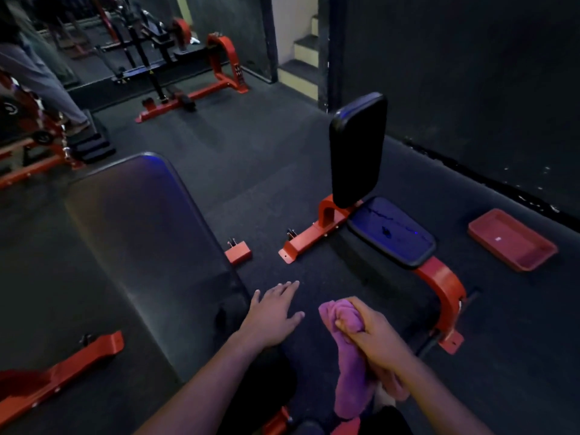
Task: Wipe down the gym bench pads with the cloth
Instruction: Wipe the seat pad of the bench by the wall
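Purple towelling fills the right hand (367,331): the cloth (348,356) is bunched into a thick roll, and the fingers and thumb are curled tightly round its upper part. A rounded wad of it pokes out above the fist, toward the left, while the longer tail hangs down below the wrist toward the bottom of the head view. The cloth touches no pad; it is held in the air over the dark rubber floor (257,189).

The left hand (273,312) is just beside it on the left, apart from the cloth, palm down with its fingers straight and slightly spread, grasping nothing. It sits close to the lower right edge of the large bench pad (138,246), a broad black slab that slopes away to the upper left; whether the hand touches that edge cannot be told.

To the right of both hands stands a second bench on an orange frame (445,290). Its seat pad (392,230) lies flat and catches a blue glint, and its back pad (356,152) rises upright behind it. The cloth is near this frame's curved front leg but clear of it.

A red tray (511,240) lies on the floor further right, near the dark wall. At the upper left, orange and black machines (175,73) stand well apart, and another person's grey trouser leg (40,80) shows at the edge.
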Demonstrator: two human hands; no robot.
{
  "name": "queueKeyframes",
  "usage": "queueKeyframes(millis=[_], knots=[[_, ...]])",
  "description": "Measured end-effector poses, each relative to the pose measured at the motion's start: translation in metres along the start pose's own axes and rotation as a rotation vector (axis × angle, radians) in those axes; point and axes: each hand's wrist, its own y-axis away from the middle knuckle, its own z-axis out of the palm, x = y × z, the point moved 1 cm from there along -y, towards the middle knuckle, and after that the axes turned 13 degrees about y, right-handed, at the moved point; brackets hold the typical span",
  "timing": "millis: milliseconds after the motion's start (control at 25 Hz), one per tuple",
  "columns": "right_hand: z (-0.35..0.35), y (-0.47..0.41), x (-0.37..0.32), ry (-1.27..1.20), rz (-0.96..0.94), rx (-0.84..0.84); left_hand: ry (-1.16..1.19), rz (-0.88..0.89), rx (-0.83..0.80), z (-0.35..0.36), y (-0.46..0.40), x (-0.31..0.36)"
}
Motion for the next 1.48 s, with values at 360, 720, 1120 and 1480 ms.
queueKeyframes(millis=[360, 720, 1120, 1480], knots=[[-0.161, -0.054, 0.109, -0.028, 0.100, -0.033, 0.047, -0.150, -0.061, 0.024, -0.115, 0.132], [-0.232, -0.081, 0.138, 0.026, 0.107, -0.035, 0.083, -0.154, 0.027, -0.015, -0.180, 0.153], [-0.239, -0.177, 0.099, 0.100, -0.055, -0.057, 0.180, -0.257, 0.097, -0.042, -0.200, 0.116], [-0.219, -0.275, 0.071, 0.169, -0.042, 0.019, 0.330, -0.209, 0.006, -0.087, -0.282, 0.044]])
